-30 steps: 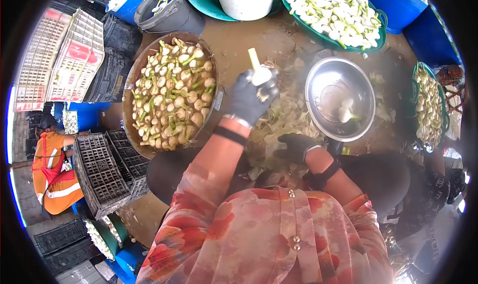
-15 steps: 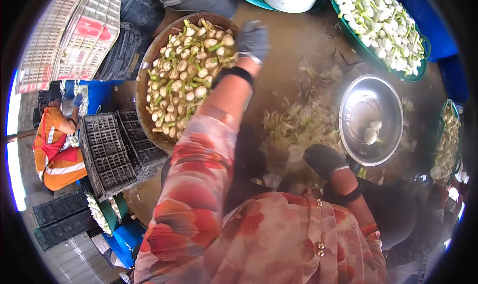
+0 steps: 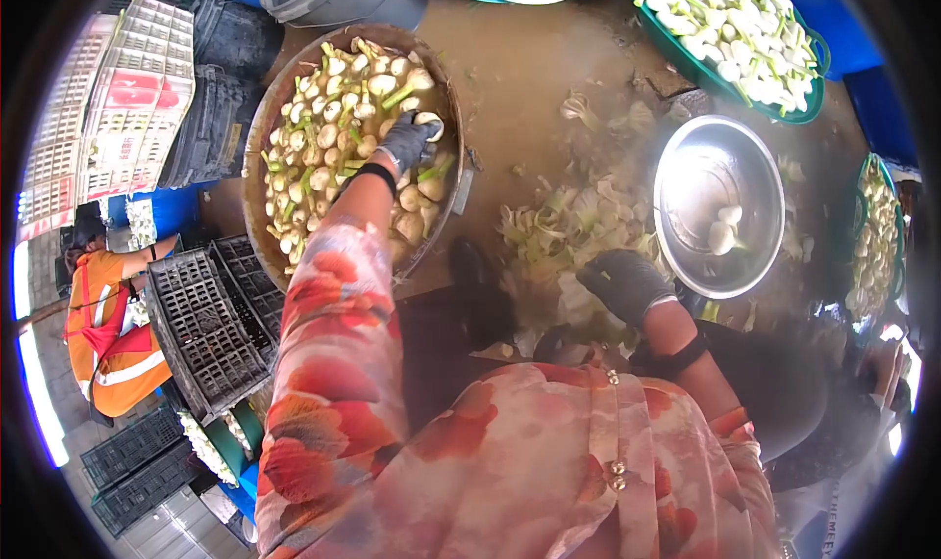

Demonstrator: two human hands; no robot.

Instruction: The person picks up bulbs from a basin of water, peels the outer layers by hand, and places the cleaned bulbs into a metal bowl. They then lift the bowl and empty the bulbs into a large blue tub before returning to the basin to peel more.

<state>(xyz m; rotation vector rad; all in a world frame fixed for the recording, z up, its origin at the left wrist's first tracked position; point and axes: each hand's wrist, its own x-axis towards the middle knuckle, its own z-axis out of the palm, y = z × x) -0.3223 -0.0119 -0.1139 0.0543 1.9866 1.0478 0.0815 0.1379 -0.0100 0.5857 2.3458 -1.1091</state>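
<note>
My left hand (image 3: 410,139), in a dark grey glove, is inside a round brown tub (image 3: 257,98) full of wet, unpeeled garlic bulbs with green stems. Its fingers are closed around a pale garlic bulb (image 3: 428,125) near the tub's right side. My right hand (image 3: 625,282), also gloved, hovers low over a heap of garlic skins (image 3: 559,230). The fingers on that hand are curled together; what they hold, if anything, is hidden. Just beyond it stands a shiny metal basin (image 3: 691,167) with a few peeled white garlic bulbs (image 3: 723,233) inside.
A green tub (image 3: 814,98) heaped with white bulbs stands at the upper right, a smaller one (image 3: 872,240) at far right. Black crates (image 3: 211,329) and white crates (image 3: 137,108) are at left, beside a person in orange (image 3: 113,333). A grey bucket (image 3: 348,5) stands behind.
My left hand has moved from the tub's right rim inward and taken hold of a bulb. My right hand stays near the basin, and the whole view has shifted slightly.
</note>
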